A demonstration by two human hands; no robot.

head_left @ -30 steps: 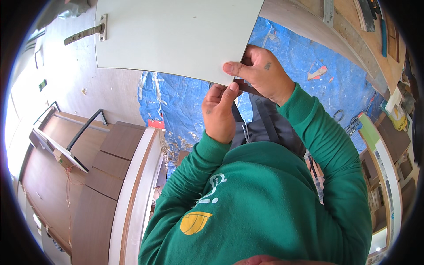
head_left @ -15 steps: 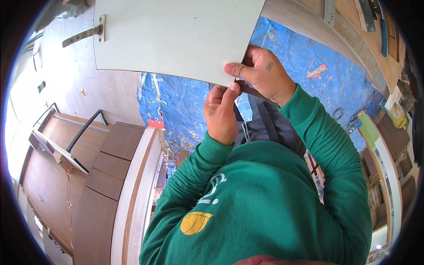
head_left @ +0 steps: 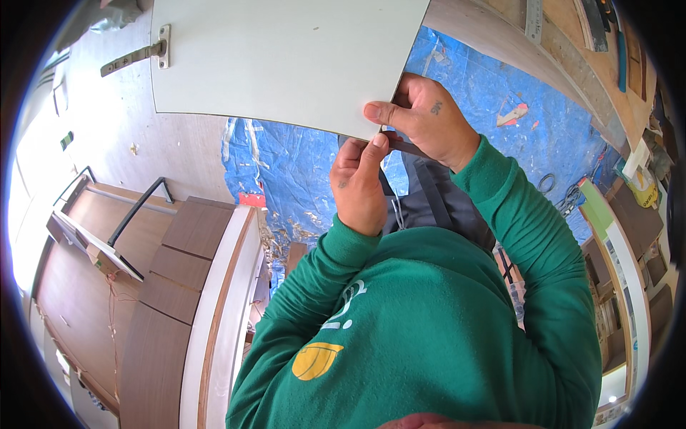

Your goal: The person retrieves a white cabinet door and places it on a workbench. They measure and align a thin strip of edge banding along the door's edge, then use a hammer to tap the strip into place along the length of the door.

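Little moved since earlier frame; I see both hands unchanged at panel corner. Right hand [head_left: 429, 118] pinches white panel [head_left: 286, 61] lower corner; left hand [head_left: 361, 182] fingertips nip dark edge strip [head_left: 407, 146] beneath. Risk: strip tears or panel slips if pinch loosens.

Green sweatshirt [head_left: 429, 336], yellow, perhaps round, emblem [head_left: 316, 360]

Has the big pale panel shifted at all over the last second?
No. The pale panel keeps its corner at the same spot against the blue tarp, pinched there by the left hand and right hand.
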